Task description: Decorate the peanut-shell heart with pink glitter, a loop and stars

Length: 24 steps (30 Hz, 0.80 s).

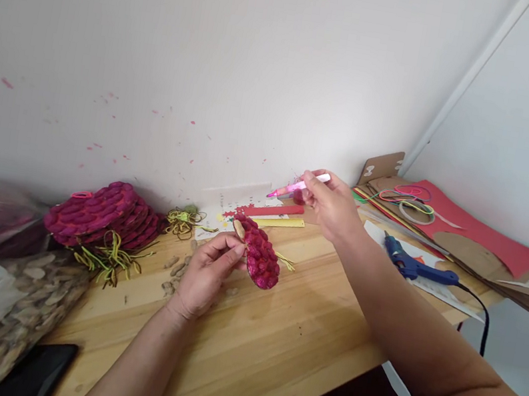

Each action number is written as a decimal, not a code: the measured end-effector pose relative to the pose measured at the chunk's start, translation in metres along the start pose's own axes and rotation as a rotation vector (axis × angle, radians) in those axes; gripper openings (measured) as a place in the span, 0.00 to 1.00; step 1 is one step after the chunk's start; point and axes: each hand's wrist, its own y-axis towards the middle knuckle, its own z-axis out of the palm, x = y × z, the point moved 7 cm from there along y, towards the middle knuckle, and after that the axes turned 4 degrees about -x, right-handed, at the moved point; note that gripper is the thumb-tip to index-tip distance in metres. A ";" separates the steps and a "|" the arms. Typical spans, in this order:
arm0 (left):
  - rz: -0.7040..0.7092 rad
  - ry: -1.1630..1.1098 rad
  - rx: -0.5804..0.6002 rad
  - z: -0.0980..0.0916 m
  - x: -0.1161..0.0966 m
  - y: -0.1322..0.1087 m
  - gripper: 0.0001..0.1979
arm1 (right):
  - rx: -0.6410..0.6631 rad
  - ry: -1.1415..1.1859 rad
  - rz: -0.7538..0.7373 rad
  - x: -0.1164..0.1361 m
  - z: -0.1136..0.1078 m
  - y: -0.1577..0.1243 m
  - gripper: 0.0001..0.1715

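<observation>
My left hand (212, 269) is closed on a round craft piece (260, 255) covered in magenta-painted peanut shells. One unpainted tan shell (239, 229) shows at its edge beside my thumb. Higher and to the right, my right hand (325, 201) grips a paintbrush (297, 186) with a white handle and a pink-stained tip. The tip points left, apart from the craft piece. Behind my right fingers, a small reddish container (299, 197) is mostly hidden. Loose peanut shells (174, 272) lie on the table left of my left hand.
Finished-looking magenta pieces (104, 215) are stacked at left, with yellow-green yarn (109, 258) hanging off. A plastic bag of peanut shells (24, 300) and a black phone-like object (37, 369) sit nearer. At right lie a blue glue gun (418, 267), its cord, cardboard (459, 247) and red sheet (482, 231).
</observation>
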 end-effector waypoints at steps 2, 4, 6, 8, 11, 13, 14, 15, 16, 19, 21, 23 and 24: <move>0.018 -0.021 -0.002 -0.003 -0.001 0.000 0.12 | 0.089 0.268 0.031 0.009 0.014 -0.020 0.20; 0.042 -0.037 -0.011 -0.004 -0.003 0.000 0.12 | 0.119 0.384 0.028 0.014 0.021 -0.034 0.22; 0.048 -0.072 -0.021 -0.004 -0.006 -0.001 0.12 | 0.131 0.420 0.006 0.015 0.024 -0.044 0.21; 0.037 -0.132 -0.026 -0.002 -0.007 -0.001 0.12 | 0.145 0.413 -0.031 0.015 0.026 -0.050 0.20; 0.006 -0.230 -0.051 0.000 -0.007 -0.003 0.13 | 0.179 0.358 -0.093 0.016 0.027 -0.056 0.18; -0.012 -0.272 -0.082 -0.001 -0.006 -0.004 0.13 | 0.196 0.329 -0.124 0.018 0.026 -0.059 0.17; -0.019 -0.286 -0.098 -0.002 -0.006 -0.004 0.13 | 0.200 0.321 -0.136 0.019 0.026 -0.060 0.17; -0.026 -0.295 -0.112 -0.002 -0.006 -0.004 0.13 | 0.202 0.319 -0.146 0.020 0.026 -0.061 0.16; -0.029 -0.302 -0.125 -0.003 -0.006 -0.004 0.14 | 0.205 0.321 -0.151 0.020 0.026 -0.061 0.16; -0.045 -0.305 -0.146 -0.003 -0.005 -0.005 0.15 | 0.227 0.330 -0.158 0.018 0.028 -0.063 0.16; -0.073 -0.299 -0.147 -0.001 -0.004 -0.005 0.16 | 0.240 0.325 -0.168 0.017 0.030 -0.065 0.15; -0.109 -0.284 -0.150 0.001 -0.001 -0.006 0.16 | 0.240 0.304 -0.186 0.016 0.030 -0.065 0.14; -0.124 -0.276 -0.155 0.000 0.000 -0.007 0.17 | 0.234 0.293 -0.194 0.016 0.030 -0.065 0.14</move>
